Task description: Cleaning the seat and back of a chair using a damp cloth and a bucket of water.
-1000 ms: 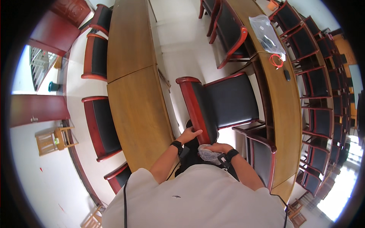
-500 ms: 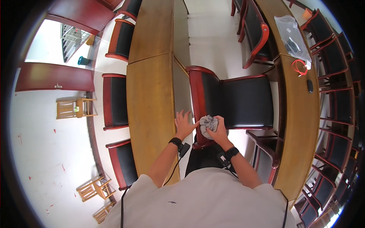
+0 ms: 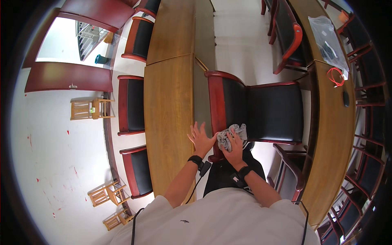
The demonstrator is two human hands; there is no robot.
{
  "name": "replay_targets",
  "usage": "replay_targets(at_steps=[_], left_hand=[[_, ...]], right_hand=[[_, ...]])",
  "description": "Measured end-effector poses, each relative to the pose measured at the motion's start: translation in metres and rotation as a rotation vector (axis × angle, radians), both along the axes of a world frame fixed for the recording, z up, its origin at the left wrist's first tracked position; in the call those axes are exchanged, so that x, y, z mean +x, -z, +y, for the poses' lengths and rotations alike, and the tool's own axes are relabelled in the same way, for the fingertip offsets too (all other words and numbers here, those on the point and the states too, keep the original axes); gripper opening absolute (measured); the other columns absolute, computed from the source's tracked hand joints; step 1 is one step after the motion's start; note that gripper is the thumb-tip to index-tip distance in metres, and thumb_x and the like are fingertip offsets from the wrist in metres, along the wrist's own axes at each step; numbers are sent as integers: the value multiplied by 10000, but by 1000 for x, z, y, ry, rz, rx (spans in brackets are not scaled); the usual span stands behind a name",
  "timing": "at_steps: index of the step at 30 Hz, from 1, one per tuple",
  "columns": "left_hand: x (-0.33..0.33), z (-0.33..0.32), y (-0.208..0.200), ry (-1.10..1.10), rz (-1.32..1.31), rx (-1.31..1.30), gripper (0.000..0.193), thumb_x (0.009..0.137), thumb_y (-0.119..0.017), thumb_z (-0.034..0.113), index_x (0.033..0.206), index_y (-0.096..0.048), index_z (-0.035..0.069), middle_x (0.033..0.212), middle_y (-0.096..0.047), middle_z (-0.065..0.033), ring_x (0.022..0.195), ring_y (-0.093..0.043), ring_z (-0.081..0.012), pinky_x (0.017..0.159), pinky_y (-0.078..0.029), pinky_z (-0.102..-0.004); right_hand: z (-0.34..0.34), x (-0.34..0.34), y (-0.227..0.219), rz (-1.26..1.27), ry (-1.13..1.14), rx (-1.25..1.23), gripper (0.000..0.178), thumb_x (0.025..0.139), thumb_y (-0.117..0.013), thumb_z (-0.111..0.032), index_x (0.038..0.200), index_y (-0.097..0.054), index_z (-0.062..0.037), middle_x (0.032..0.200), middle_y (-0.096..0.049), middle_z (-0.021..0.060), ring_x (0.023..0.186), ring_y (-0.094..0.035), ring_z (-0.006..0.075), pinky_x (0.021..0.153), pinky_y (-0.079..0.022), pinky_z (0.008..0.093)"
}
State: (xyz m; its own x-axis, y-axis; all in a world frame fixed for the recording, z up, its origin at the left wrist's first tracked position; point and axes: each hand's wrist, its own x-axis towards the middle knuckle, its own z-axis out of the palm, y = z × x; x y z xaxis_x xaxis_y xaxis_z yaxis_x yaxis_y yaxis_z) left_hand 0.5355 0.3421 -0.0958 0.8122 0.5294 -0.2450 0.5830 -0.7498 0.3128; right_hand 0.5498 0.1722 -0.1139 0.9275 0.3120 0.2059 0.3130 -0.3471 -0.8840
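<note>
Bunched under my right hand [image 3: 234, 151] is a grey cloth [image 3: 224, 139], pressed against the near end of a chair's black backrest [image 3: 234, 102]. The fingers of that hand lie bent over the cloth. My left hand [image 3: 202, 139] has its fingers spread and holds nothing; its thumb reaches the backrest's red wooden frame [image 3: 218, 104], close to the cloth. The chair's black seat [image 3: 275, 112] extends to the right of the backrest. Both wrists wear dark bands with small devices and cables.
A long wooden table [image 3: 169, 102] runs along my left, with red-and-black chairs [image 3: 134, 104] beyond it. On the right-hand table [image 3: 328, 130] lie a clear plastic bag [image 3: 326, 41], a red cable [image 3: 335, 77] and a black mouse [image 3: 346, 99]. Another chair [image 3: 290, 167] stands near my right.
My view has shifted, so the scene sits farther right. The cloth is spread somewhat wider to the right, and my right fingers now lie across its top. My left hand stays spread.
</note>
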Motion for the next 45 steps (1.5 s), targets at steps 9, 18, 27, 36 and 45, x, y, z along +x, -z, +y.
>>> replay_targets(at_steps=[9, 18, 27, 36, 45], left_hand=[[-22, 37, 29, -24, -26, 22, 881, 778, -704, 519, 1474, -326, 134, 1571, -166, -172, 1461, -74, -413, 1095, -48, -696], [-33, 93, 65, 306, -250, -60, 779, 936, -432, 565, 1515, -250, 76, 1582, -161, -200, 1468, -72, -416, 1126, 29, -626], [-40, 101, 68, 309, -334, -111, 737, 976, -313, 559, 1518, -258, 62, 1569, -216, -215, 1461, -127, -430, 1143, 16, -587], [-43, 101, 73, 315, -341, -101, 713, 985, -275, 572, 1533, -252, 118, 1572, -214, -213, 1458, -131, -437, 1140, 1, -590], [-38, 97, 72, 318, -339, -110, 719, 977, -269, 603, 1529, -277, 143, 1570, -231, -206, 1457, -150, -428, 1145, -21, -580]], right_hand=[[33, 12, 0, -85, -51, -306, 657, 758, -744, -302, 1334, -540, -60, 1458, -438, 167, 1266, -457, 399, 1060, -334, 499], [49, -4, 35, 251, -201, 100, 827, 745, -768, -181, 1432, -356, 26, 1456, -412, 227, 1300, -439, 392, 1086, -342, 431], [59, -29, 65, 350, -137, 206, 783, 750, -766, -151, 1389, -366, 59, 1523, -298, 243, 1328, -393, 401, 1102, -317, 420], [124, 49, 75, 34, -105, 46, 686, 728, -758, -340, 1341, -531, -134, 1513, -353, 175, 1233, -440, 433, 1080, -264, 587], [174, 228, 92, -89, 22, 206, 575, 743, -778, -320, 1238, -611, -79, 1445, -422, 240, 1237, -465, 429, 1054, -345, 508]])
